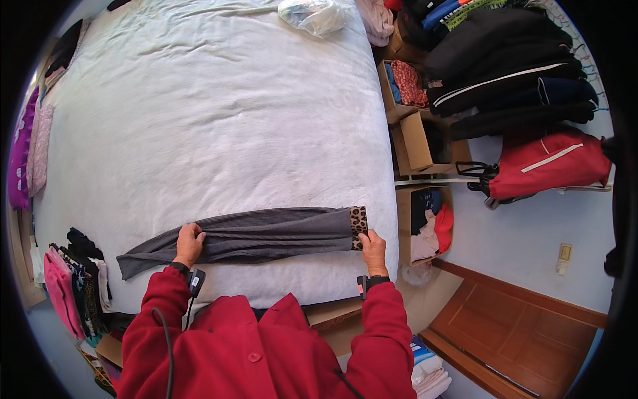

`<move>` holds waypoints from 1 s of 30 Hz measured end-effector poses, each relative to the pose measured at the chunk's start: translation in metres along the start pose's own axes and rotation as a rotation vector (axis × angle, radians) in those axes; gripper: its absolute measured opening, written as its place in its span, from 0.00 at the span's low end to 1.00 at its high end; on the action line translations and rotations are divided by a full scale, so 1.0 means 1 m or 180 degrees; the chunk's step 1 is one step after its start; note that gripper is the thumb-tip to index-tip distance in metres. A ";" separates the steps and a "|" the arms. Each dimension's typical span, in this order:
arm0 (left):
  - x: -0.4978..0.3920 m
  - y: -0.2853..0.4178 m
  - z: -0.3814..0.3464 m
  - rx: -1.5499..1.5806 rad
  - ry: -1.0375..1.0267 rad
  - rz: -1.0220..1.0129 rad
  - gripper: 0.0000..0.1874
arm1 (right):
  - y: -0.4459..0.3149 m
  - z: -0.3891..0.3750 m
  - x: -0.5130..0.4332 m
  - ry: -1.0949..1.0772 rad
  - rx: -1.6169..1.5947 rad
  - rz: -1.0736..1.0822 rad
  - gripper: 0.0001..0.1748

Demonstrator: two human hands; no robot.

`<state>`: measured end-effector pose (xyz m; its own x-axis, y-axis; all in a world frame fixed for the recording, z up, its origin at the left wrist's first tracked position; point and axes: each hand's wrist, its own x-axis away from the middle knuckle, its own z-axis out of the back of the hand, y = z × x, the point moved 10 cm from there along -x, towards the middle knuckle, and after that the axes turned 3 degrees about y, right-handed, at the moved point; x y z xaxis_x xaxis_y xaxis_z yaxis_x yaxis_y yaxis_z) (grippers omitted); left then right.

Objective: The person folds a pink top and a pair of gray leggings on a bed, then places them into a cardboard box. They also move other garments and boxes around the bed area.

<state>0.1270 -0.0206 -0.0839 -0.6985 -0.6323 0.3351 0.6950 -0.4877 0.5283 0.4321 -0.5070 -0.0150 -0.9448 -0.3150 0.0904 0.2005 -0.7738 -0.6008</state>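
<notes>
A pair of dark grey ribbed trousers (279, 234), folded lengthwise, lies across the near part of a bed with a white cover (239, 124). Its leopard-print waistband (358, 219) is at the right end, and the narrower leg end points left. My right hand (374, 248) pinches the lower corner of the waistband between thumb and fingers. Toward the leg end, my left hand (190, 244) grips the upper layer of grey cloth, thumb on the right. The fingertips of my left hand are partly hidden by the cloth and the hand itself.
On the far bed edge sits a translucent plastic bag (314, 17). Cardboard boxes of clothes (431, 224) line the right side, below hanging dark garments (503, 65) and a red garment (548, 162). Folded clothes (75, 284) stand at the left corner. A wooden door (518, 334) is lower right.
</notes>
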 end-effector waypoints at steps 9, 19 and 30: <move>-0.012 0.011 -0.008 -0.0502 0.0095 -0.0057 0.17 | 0.030 -0.033 -0.002 -0.0824 0.0752 -0.0368 0.19; 0.012 0.105 -0.013 -0.0064 0.0361 -0.1298 0.11 | -0.030 -0.013 -0.041 0.0207 0.0474 0.0127 0.28; -0.001 0.169 -0.047 -0.0046 -0.0117 -0.1624 0.13 | -0.054 -0.038 -0.070 -0.0876 0.0687 0.0746 0.15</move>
<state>0.2533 -0.1302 -0.0316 -0.9548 -0.2900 0.0647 0.2660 -0.7372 0.6211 0.4779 -0.4223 -0.0196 -0.7686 -0.6085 0.1974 0.4791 -0.7520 -0.4527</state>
